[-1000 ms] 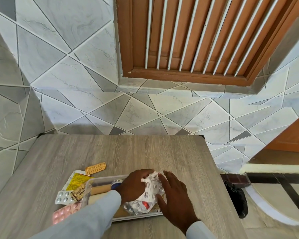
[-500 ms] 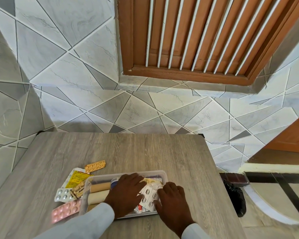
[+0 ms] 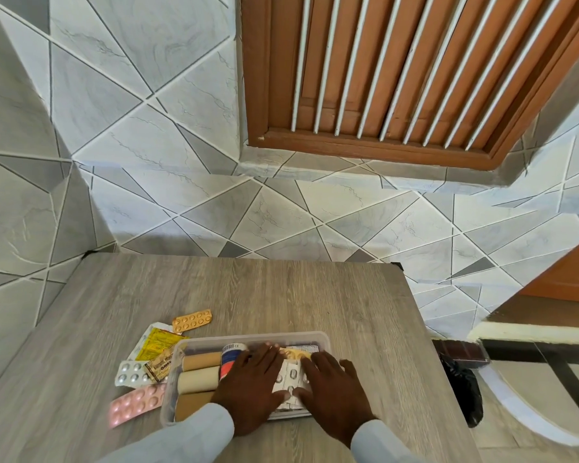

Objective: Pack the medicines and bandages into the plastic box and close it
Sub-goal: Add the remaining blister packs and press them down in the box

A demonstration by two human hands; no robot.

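Observation:
A clear plastic box (image 3: 318, 336) sits open on the wooden table (image 3: 281, 289), no lid in view. Inside lie three tan bandage rolls (image 3: 198, 379), a red-and-blue tube (image 3: 230, 357) and silver blister packs (image 3: 290, 379). My left hand (image 3: 253, 385) and my right hand (image 3: 331, 392) lie flat, fingers spread, pressing down on the blister packs in the box's right half. Left of the box on the table are an orange blister pack (image 3: 192, 320), yellow sachets (image 3: 156, 344), a brown sachet (image 3: 160, 364), a silver blister pack (image 3: 131, 374) and a pink blister pack (image 3: 136, 404).
A tiled wall rises behind the table, with a brown slatted window (image 3: 398, 71) above. A dark bag (image 3: 462, 392) lies on the floor to the right of the table's edge.
Both hands pushed the bunch of silver blister packs down into the box and flattened out on top of it. The loose packs on the left have not moved.

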